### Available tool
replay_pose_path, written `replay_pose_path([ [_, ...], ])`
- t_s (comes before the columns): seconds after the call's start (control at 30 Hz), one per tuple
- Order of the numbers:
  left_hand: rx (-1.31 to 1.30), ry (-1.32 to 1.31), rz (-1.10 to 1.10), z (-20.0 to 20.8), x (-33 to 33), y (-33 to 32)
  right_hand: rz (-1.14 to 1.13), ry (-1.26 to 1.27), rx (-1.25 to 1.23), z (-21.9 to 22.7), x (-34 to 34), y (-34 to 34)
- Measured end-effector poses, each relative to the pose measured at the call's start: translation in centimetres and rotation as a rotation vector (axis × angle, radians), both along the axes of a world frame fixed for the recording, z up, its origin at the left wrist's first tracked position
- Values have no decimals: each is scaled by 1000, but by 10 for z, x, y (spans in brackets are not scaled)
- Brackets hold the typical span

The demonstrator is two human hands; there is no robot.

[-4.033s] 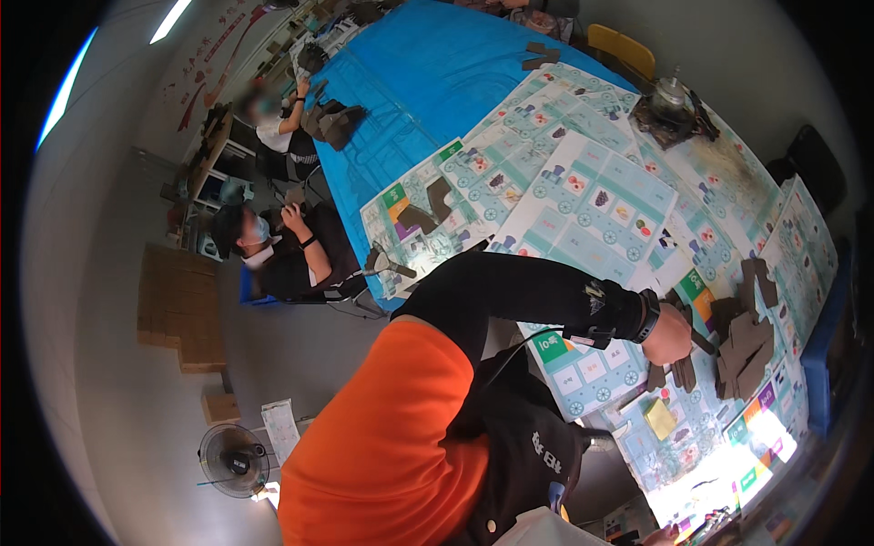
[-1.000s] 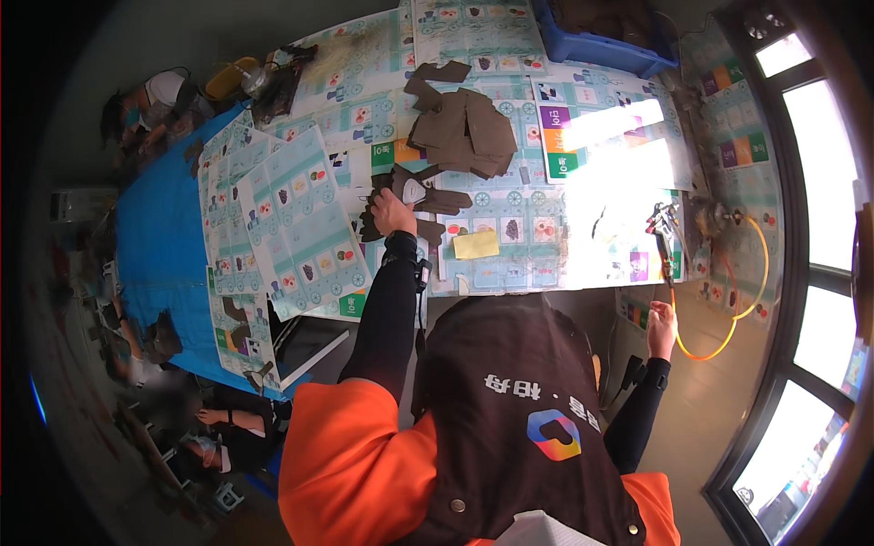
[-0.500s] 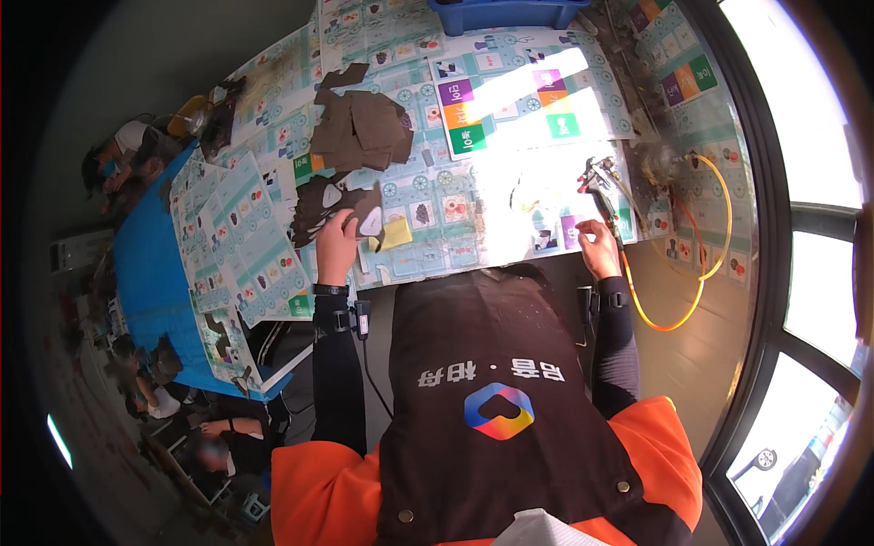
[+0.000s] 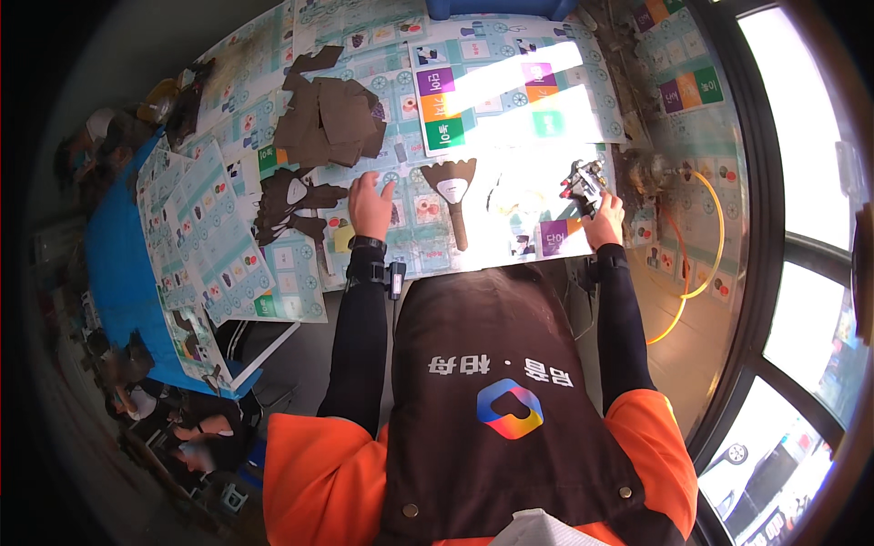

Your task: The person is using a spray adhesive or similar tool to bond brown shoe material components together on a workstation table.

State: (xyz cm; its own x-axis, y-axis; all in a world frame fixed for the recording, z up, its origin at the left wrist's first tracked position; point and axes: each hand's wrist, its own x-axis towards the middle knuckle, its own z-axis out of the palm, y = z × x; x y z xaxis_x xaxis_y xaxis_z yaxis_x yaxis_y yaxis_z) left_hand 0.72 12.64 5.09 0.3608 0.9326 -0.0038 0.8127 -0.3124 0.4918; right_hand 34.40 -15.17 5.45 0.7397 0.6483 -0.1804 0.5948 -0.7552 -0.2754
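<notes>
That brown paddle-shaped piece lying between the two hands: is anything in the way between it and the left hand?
Nothing visible. The left hand rests flat on the printed sheets, and only bare sheet lies between it and the brown paddle-shaped piece. The right hand holds a spray gun.

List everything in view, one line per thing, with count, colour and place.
Printed sheets: many, teal and white, covering the table.
Brown cut pieces: a pile, upper left.
Paddle-shaped piece: one, brown with a white patch, centre.
Spray gun: one, silver, at right.
Hose: one, yellow-orange, looping right.
Bin: one, blue, top edge.
Left hand: flat on the sheets, open.
Right hand: gripping the spray gun.
</notes>
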Motion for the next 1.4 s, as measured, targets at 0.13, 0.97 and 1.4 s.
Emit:
replay_pose_path([
  [0.13,-198,494,553,-20,-94,-33,26,42,-104,-11,5,15],
  [0.97,-1151,-828,414,-39,7,-126,-130,948,265,55,-47,62],
  [1.4,-1146,-718,498,-56,21,-128,55,917,29,24,-91,83],
])
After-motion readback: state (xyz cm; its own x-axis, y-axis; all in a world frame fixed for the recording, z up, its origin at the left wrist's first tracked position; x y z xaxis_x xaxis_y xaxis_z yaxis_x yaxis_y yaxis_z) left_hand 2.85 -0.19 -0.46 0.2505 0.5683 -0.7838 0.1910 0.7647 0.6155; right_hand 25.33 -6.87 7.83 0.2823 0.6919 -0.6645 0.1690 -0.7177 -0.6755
